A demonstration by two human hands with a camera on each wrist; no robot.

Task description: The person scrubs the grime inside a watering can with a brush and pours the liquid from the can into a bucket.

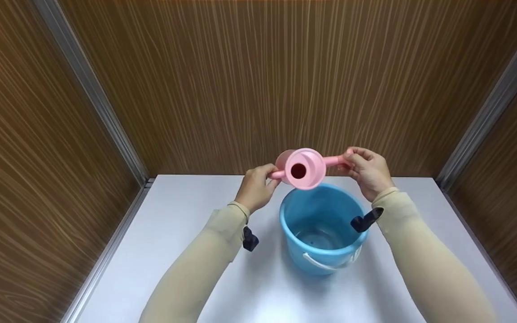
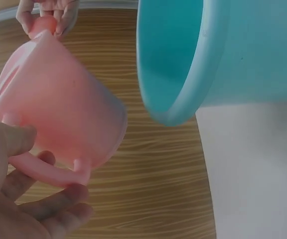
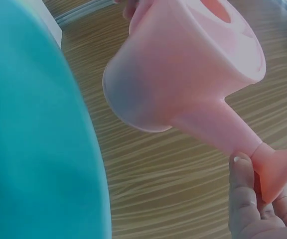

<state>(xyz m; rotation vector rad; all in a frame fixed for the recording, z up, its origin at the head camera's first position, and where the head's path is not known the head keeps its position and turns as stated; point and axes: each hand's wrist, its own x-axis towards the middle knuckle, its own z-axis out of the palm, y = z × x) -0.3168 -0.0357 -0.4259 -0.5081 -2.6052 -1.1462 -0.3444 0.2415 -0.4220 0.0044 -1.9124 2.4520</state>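
A pink watering can (image 1: 311,162) is held up between both hands, just beyond the far rim of a blue bucket (image 1: 295,237). Its round top opening faces the head camera. My left hand (image 1: 257,186) grips the can's handle (image 2: 51,173), with fingers curled about it in the left wrist view. At the spout's end, my right hand (image 1: 370,172) pinches the orange-pink sprinkler head (image 3: 279,169) between thumb and fingers. The bucket stands upright on the white table, its white handle (image 1: 319,264) hanging down on the near side. Inside it, the bottom shows.
The white table (image 1: 168,233) runs back to a wood-patterned wall (image 1: 222,89). Similar panels (image 1: 29,170) rise on the left and right, joined by grey metal corner posts (image 1: 101,103). Small black devices (image 1: 250,239) are fixed at both wrists.
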